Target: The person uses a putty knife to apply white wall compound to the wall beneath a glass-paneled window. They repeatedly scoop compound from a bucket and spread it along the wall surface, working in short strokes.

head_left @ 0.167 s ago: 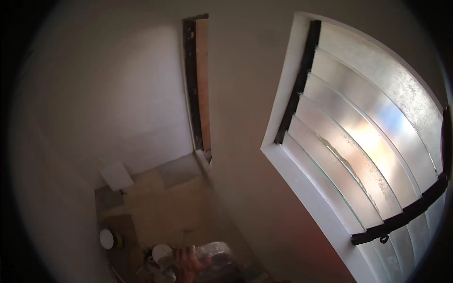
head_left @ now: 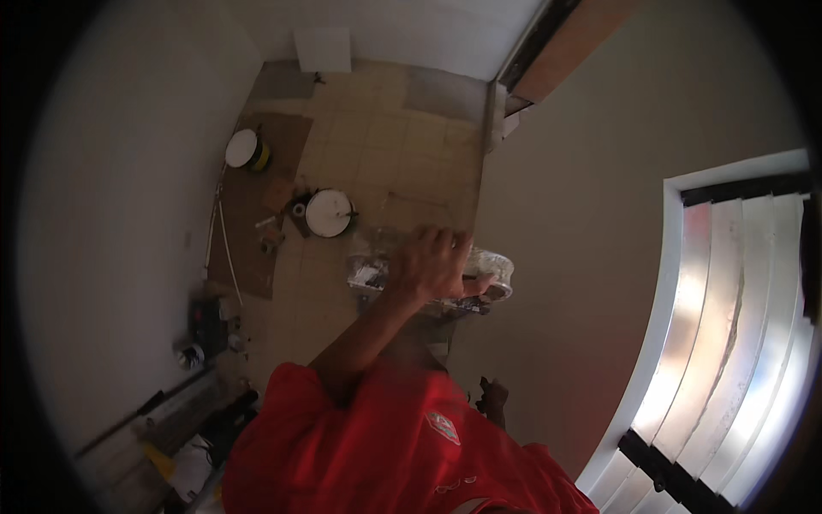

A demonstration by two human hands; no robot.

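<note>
Pale, plain walls (head_left: 565,231) close in a beige tiled floor (head_left: 368,154) seen from above. Nearest, the wearer's red cloth shirt (head_left: 360,437) blocks much of the lower view. The right hand (head_left: 492,396) is small and dark beside the right-hand wall; I cannot tell whether it grips anything. Ahead, the left hand (head_left: 432,261) curls around a shiny, translucent, round-ended object (head_left: 497,267), gripping it above the floor and hiding its middle. A jumble of dark objects (head_left: 207,325) crowds the left wall; a white-framed window of glass slats (head_left: 728,343) fills the right. Just beyond the left hand stands a round, white-topped bucket (head_left: 329,212). A flat brown sheet (head_left: 287,141) lies left of it, bearing a white-topped container with a yellow band (head_left: 242,149). Farthest, a square white panel (head_left: 323,50) leans on the wall.
</note>
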